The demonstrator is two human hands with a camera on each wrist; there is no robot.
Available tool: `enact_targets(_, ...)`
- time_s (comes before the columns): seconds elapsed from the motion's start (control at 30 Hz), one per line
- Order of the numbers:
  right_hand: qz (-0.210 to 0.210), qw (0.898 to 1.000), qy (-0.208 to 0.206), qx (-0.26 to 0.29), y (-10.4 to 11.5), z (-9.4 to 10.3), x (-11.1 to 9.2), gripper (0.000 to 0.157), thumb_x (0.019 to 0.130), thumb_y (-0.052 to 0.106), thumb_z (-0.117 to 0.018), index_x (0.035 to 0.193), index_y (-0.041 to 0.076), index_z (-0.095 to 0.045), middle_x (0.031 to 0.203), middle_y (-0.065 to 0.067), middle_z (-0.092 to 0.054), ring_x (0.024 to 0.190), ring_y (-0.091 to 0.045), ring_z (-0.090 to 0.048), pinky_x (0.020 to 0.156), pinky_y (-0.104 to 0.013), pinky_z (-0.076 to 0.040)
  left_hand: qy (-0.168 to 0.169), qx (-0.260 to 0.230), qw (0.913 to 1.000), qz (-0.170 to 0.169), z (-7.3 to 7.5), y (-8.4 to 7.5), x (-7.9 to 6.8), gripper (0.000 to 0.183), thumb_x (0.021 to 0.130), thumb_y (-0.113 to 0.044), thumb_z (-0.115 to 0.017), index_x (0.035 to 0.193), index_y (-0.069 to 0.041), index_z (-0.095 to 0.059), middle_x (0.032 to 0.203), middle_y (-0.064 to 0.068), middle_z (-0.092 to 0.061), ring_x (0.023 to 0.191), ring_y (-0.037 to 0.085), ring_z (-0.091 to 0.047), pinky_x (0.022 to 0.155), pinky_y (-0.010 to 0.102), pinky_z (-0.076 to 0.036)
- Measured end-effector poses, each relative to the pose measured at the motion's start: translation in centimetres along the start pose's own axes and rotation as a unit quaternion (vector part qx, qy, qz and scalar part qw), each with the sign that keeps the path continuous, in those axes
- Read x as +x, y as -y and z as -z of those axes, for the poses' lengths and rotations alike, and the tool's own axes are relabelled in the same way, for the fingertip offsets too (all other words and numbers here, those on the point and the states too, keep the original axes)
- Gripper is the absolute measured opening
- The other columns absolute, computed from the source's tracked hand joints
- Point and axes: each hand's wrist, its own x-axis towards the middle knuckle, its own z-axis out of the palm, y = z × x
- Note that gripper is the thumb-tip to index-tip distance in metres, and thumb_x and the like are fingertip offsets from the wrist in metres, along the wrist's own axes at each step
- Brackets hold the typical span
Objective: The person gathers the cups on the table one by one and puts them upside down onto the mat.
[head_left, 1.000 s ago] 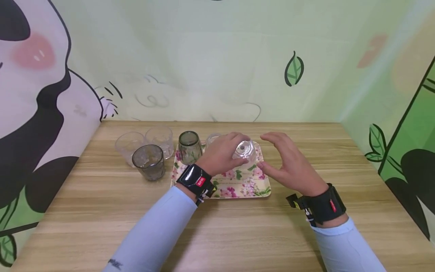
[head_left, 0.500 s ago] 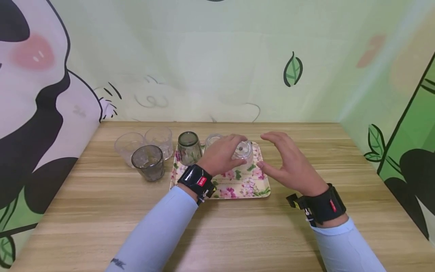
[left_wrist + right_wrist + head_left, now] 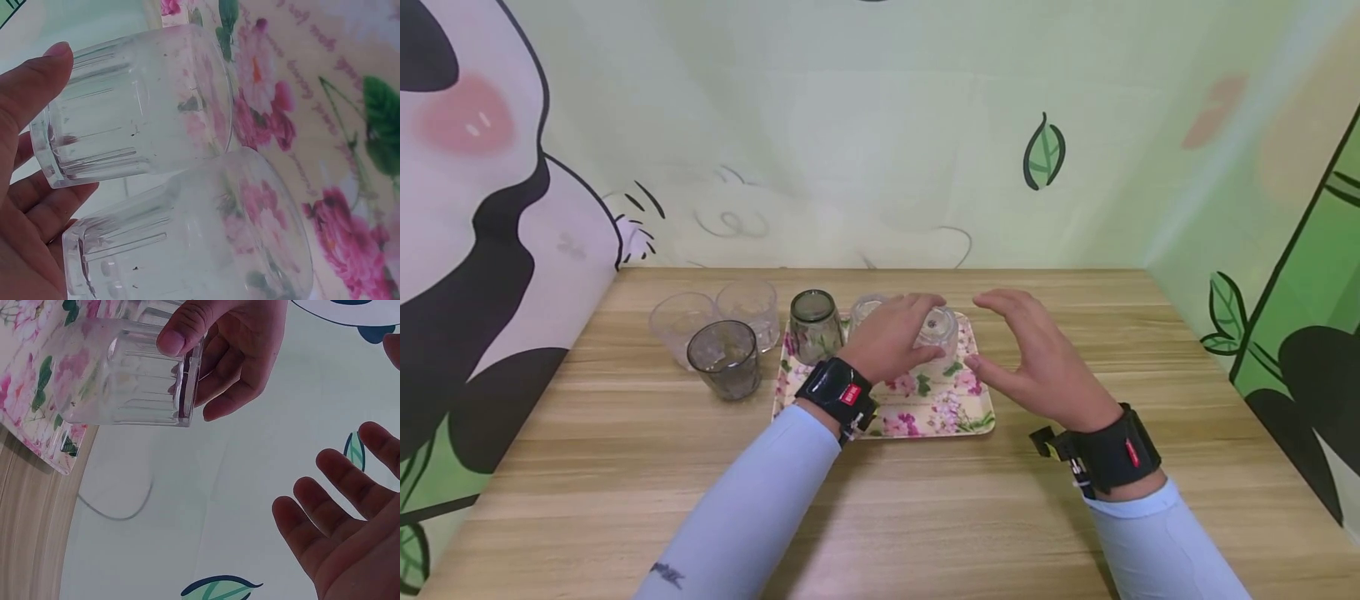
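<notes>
A clear drinking glass (image 3: 942, 330) stands upside down on the back right of a flowered tray (image 3: 925, 408). My left hand (image 3: 887, 335) grips it near its upturned base, thumb on the near side. Beside it in the left wrist view is a second upturned clear glass (image 3: 187, 237), close to the backs of my fingers and partly hidden by my hand in the head view. An upturned smoky-grey glass (image 3: 815, 329) occupies the tray's back left. To the right of the tray my right hand (image 3: 1047, 367) hovers with thumb and fingers spread, holding nothing.
Left of the tray, a smoky-grey glass (image 3: 726, 362) and two clear glasses, one at far left (image 3: 679, 329) and one behind (image 3: 751, 315), stand mouth up on the wooden table (image 3: 880, 517). A printed wall (image 3: 850, 167) rises directly behind the table.
The glass in my left hand has tipped slightly, its base now facing more squarely upward. Both hands stay almost where they were.
</notes>
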Motion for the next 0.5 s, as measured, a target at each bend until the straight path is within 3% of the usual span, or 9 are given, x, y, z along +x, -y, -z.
enact_targets(0.2, 0.008, 1.000, -0.003, 0.001, -0.15, -0.07, 0.00, 0.069, 0.086, 0.022, -0.076, 0.146, 0.008, -0.045, 0.145, -0.023, -0.051, 0.137, -0.037, -0.044, 0.110, -0.066, -0.045, 0.009, 0.033, 0.9994, -0.006, -0.14, -0.19, 0.39, 0.066, 0.093, -0.043, -0.070, 0.147, -0.013, -0.046, 0.150, 0.010, -0.056, 0.137, 0.026, -0.052, 0.127, 0.048, -0.033)
enact_targets(0.5, 0.008, 1.000, -0.003, 0.001, -0.13, -0.06, -0.06, 0.069, 0.086, 0.024, -0.077, 0.146, 0.009, -0.045, 0.145, -0.022, -0.052, 0.137, -0.037, -0.045, 0.110, -0.065, -0.045, 0.017, 0.081, 0.9965, 0.001, -0.50, -0.30, 0.79, 0.061, 0.096, -0.045, -0.065, 0.146, -0.015, -0.047, 0.151, 0.008, -0.056, 0.139, 0.023, -0.050, 0.127, 0.054, -0.030)
